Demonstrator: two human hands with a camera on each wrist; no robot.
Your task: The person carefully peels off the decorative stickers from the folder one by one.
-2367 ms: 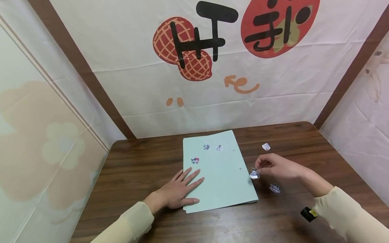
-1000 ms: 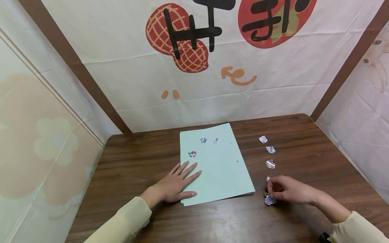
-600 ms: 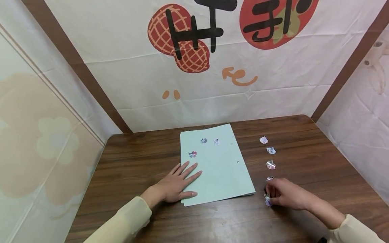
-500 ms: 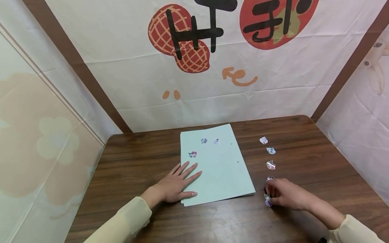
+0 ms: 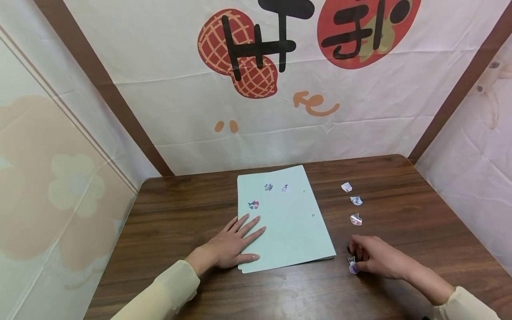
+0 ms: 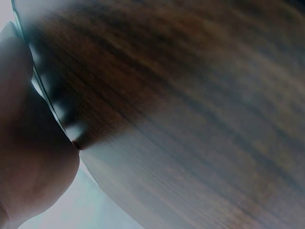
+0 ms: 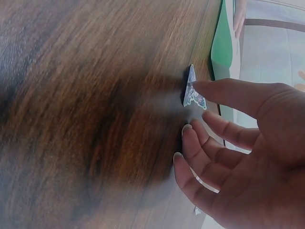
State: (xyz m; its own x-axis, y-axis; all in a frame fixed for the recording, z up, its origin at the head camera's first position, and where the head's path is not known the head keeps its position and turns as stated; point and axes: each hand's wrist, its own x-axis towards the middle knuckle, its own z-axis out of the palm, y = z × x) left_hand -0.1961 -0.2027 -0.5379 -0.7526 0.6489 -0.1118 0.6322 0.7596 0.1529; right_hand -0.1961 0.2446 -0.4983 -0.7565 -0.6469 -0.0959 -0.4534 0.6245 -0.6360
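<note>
Fingers spread, my left hand [image 5: 230,246] rests on the left edge of the pale green folder [image 5: 294,235]. In the left wrist view, only a blurred part of that hand shows beside the folder's edge. My right hand [image 5: 378,258] is low over the table, right of the folder, holding a small shiny cartoon sticker [image 5: 352,266] at the thumb. In the right wrist view, this sticker [image 7: 191,90] is tilted up, with the thumb tip on it and the index fingertip right at its lower edge; the other fingers are curled.
Three stickers lie on the folder, among them a pink and dark one [image 5: 254,204]. A column of stickers, such as a bluish one [image 5: 356,201], lies on the wooden table [image 5: 404,204] beyond the right hand. A printed cloth wall [image 5: 280,146] stands behind.
My right hand has moved from the folder's right edge toward the table's near right. More stickers now show in the column, and the sticker at the thumb has tilted. My left hand stays put.
</note>
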